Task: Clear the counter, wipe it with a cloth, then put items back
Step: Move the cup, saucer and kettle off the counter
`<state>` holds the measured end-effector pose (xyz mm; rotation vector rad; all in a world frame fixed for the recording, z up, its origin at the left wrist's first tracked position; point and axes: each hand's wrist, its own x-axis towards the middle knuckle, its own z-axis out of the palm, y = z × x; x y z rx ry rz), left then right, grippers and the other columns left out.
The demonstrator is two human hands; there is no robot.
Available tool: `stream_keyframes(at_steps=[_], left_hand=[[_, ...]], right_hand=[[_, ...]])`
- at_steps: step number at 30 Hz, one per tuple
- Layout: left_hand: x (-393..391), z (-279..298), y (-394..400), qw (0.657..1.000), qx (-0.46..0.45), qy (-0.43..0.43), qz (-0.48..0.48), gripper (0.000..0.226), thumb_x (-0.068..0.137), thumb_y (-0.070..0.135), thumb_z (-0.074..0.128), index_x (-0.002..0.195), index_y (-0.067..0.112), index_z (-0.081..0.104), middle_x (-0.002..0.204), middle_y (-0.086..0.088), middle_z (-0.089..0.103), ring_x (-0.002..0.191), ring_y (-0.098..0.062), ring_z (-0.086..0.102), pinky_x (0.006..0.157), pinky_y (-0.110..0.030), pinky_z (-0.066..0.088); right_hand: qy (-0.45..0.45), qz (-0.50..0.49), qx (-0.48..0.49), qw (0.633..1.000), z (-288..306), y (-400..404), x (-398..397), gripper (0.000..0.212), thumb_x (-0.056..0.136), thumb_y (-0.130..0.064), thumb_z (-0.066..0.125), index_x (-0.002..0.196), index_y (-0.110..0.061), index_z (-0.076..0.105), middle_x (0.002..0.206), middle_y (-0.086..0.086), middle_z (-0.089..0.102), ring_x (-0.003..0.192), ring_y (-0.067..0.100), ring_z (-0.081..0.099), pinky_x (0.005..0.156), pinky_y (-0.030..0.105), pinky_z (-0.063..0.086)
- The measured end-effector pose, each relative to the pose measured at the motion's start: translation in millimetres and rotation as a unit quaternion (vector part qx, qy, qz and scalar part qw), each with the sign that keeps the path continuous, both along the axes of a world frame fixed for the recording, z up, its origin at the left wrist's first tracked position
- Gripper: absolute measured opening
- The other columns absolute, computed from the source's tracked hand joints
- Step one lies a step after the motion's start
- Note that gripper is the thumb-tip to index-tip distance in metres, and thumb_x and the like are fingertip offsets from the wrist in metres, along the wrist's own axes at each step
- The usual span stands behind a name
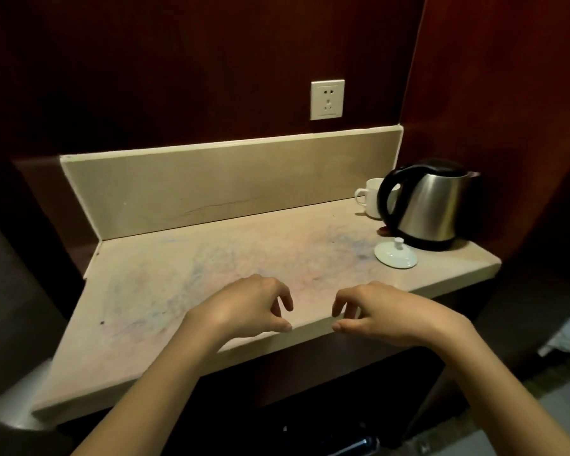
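I see a beige stone counter [185, 291] set in a dark red wood alcove, its smooth top smeared with faint blue and pink scribble marks, a low upstand [231, 182] along the back and a white socket [327, 100] on the wall at 12 o'clock. The front edge runs diagonally under my hands, and most of the top, from 9 o'clock to centre, lies open. At 2 o'clock a brushed-steel kettle [433, 205] with a black handle stands near the right end, a white cup [371, 197] just behind it and a round white lid [395, 255] with a knob just in front. I can read no writing anywhere. My left hand [244, 307] and right hand [385, 314] hover at the front edge, fingers loosely curled, holding nothing.
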<state>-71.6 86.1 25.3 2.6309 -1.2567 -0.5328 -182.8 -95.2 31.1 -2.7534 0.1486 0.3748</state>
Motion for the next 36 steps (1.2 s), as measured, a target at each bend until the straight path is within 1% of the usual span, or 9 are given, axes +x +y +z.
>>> stream_keyframes(at_steps=[6,11,14,18,22,26,28,31,36], left_hand=[[40.6,2.9,-77.7,0.998,-0.008,-0.017,-0.063,0.029,0.086,0.035,0.067,0.112,0.023,0.063,0.101,0.008,0.070,0.084,-0.012,0.064,0.066,-0.025,0.047],[87.3,7.6,-138.9,0.994,-0.011,-0.019,-0.105,0.027,0.085,0.031,0.068,0.110,0.021,0.063,0.097,0.006,0.072,0.078,-0.012,0.067,0.071,-0.026,0.050],[122.5,9.1,-168.1,0.994,-0.016,0.002,-0.106,0.025,0.087,0.030,0.066,0.108,0.019,0.063,0.097,0.003,0.073,0.074,-0.012,0.066,0.062,-0.023,0.047],[177.3,1.7,-213.1,0.994,-0.039,0.036,-0.090,0.028,0.087,0.026,0.066,0.111,0.013,0.063,0.102,-0.002,0.072,0.074,-0.013,0.068,0.059,-0.021,0.048],[220.8,-14.5,-261.4,0.987,-0.125,0.095,-0.029,0.044,0.088,0.021,0.066,0.127,0.006,0.053,0.116,-0.008,0.065,0.080,-0.021,0.069,0.065,-0.029,0.055],[246.8,-33.6,-309.1,0.972,-0.225,0.071,-0.005,0.052,0.089,0.023,0.065,0.133,0.002,0.046,0.131,-0.016,0.054,0.103,-0.032,0.064,0.088,-0.039,0.052],[251.1,-41.0,-324.9,0.952,-0.271,0.139,0.008,0.043,0.090,0.021,0.064,0.126,0.000,0.052,0.119,-0.015,0.060,0.085,-0.027,0.068,0.080,-0.035,0.055],[252.3,-50.2,-338.8,0.922,-0.305,0.236,0.022,0.024,0.092,0.019,0.061,0.105,-0.002,0.061,0.078,-0.008,0.061,0.055,-0.008,0.057,0.048,-0.017,0.049],[249.1,-59.4,-340.4,0.905,-0.332,0.268,0.013,0.026,0.096,0.019,0.054,0.074,0.005,0.053,0.060,-0.002,0.049,0.042,0.002,0.048,0.044,-0.012,0.038]], right_hand=[[0.003,-0.062,-0.010,0.998,-3.4,-54.6,5.1,0.028,0.090,-0.047,0.058,0.110,-0.027,0.061,0.102,-0.010,0.065,0.094,0.006,0.060,0.086,0.024,0.048],[-0.005,-0.130,-0.008,0.992,-1.7,-99.3,26.0,0.029,0.091,-0.046,0.057,0.113,-0.027,0.060,0.102,-0.012,0.065,0.091,0.005,0.060,0.084,0.025,0.049],[-0.018,-0.174,-0.016,0.984,-0.1,-124.8,46.1,0.032,0.092,-0.045,0.056,0.116,-0.025,0.059,0.104,-0.010,0.066,0.087,0.007,0.063,0.079,0.026,0.052],[-0.035,-0.246,-0.063,0.967,-8.2,-155.5,72.0,0.040,0.091,-0.046,0.054,0.126,-0.027,0.053,0.113,-0.006,0.066,0.101,0.015,0.061,0.086,0.034,0.050],[-0.033,-0.296,-0.094,0.950,-21.8,-176.4,90.6,0.043,0.091,-0.047,0.054,0.129,-0.027,0.050,0.114,-0.002,0.064,0.102,0.020,0.061,0.084,0.034,0.050],[-0.027,-0.311,-0.081,0.946,-32.6,-191.5,99.7,0.039,0.090,-0.046,0.057,0.125,-0.028,0.053,0.110,-0.005,0.065,0.098,0.015,0.062,0.078,0.029,0.050],[-0.033,-0.310,-0.079,0.947,-37.2,-194.7,101.9,0.036,0.089,-0.047,0.058,0.121,-0.030,0.057,0.106,-0.008,0.066,0.095,0.014,0.062,0.078,0.029,0.051],[-0.056,-0.311,-0.075,0.946,-43.2,-197.1,106.0,0.029,0.087,-0.046,0.060,0.111,-0.029,0.060,0.094,-0.011,0.065,0.087,0.012,0.062,0.071,0.027,0.048],[-0.089,-0.309,-0.086,0.943,-49.8,-198.0,108.6,0.018,0.083,-0.043,0.062,0.096,-0.031,0.059,0.075,-0.012,0.054,0.078,0.012,0.057,0.058,0.023,0.038]])
